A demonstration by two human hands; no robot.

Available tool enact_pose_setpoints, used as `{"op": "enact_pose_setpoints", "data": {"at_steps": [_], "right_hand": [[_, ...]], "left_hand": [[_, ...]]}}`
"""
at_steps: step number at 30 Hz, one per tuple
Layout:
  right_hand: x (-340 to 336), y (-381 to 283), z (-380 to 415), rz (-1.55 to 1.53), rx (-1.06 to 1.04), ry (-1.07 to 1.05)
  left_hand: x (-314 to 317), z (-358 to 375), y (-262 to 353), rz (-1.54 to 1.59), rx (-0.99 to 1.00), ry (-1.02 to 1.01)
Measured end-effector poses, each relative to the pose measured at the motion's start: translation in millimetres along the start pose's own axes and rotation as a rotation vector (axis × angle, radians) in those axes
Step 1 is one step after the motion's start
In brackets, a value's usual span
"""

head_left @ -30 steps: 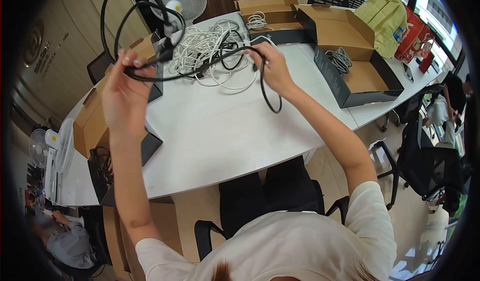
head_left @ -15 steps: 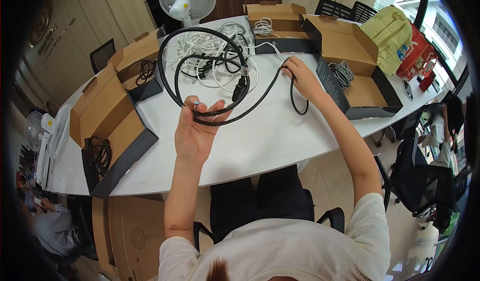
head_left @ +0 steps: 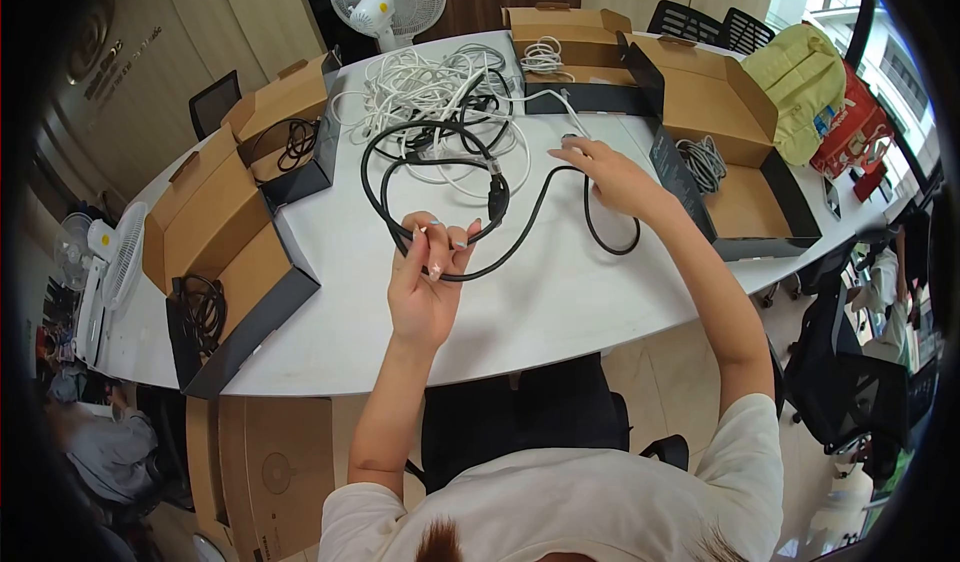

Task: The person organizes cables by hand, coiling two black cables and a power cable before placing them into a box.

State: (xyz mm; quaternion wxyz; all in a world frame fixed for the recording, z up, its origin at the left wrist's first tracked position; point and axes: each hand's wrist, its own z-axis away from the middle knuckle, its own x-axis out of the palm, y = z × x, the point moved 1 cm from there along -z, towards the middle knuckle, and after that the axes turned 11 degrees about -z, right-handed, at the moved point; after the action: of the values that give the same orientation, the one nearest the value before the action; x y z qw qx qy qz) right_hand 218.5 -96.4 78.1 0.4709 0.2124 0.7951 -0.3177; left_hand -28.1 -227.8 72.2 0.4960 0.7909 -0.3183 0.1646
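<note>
Left hand (head_left: 428, 272) pinches the black cable (head_left: 420, 157) coil; right hand (head_left: 612, 177) grips its tail: keep loops even, feed slack steadily

Black cable (head_left: 430, 152): 1 length, thin, glossy, gathered into 2 rough loops raised above the white table. A dark plug hangs inside the loops, pointing downward. The free run curves right across the tabletop and ends in a smaller open loop lying flat.
</note>
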Motion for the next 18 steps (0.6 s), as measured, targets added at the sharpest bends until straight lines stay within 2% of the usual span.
{"op": "enact_pose_setpoints", "data": {"at_steps": [3, 7, 10, 11, 14, 15, 18], "right_hand": [[-15.4, -24.1, 12.5, 0.25, 0.039, 0.026], [-26.2, -78.6, 7.9, -0.291, -0.102, 0.296], [-13.3, -88.8, -1.2, -0.519, -0.034, 0.248], [-6.7, -89.7, -6.9, -0.577, -0.083, 0.285], [0.1, -87.6, -19.5, -0.838, 0.056, 0.085], [5.4, -89.2, -23.2, -0.88, 0.008, 0.157], [10.8, -96.0, -29.2, -1.004, 0.039, 0.214]], "left_hand": [[-8.7, 1.4, -14.6, -0.009, 0.012, 0.02], [-15.7, 7.2, -26.4, -0.092, 0.025, -0.032], [-16.1, 12.7, -32.1, -0.153, -0.004, -0.067], [-16.4, 14.0, -33.5, -0.161, -0.014, -0.085], [-17.7, 16.2, -36.4, -0.195, -0.047, -0.07], [-19.7, 16.0, -36.8, -0.205, -0.052, -0.064], [-20.5, 16.7, -37.1, -0.237, -0.05, -0.042]]}}
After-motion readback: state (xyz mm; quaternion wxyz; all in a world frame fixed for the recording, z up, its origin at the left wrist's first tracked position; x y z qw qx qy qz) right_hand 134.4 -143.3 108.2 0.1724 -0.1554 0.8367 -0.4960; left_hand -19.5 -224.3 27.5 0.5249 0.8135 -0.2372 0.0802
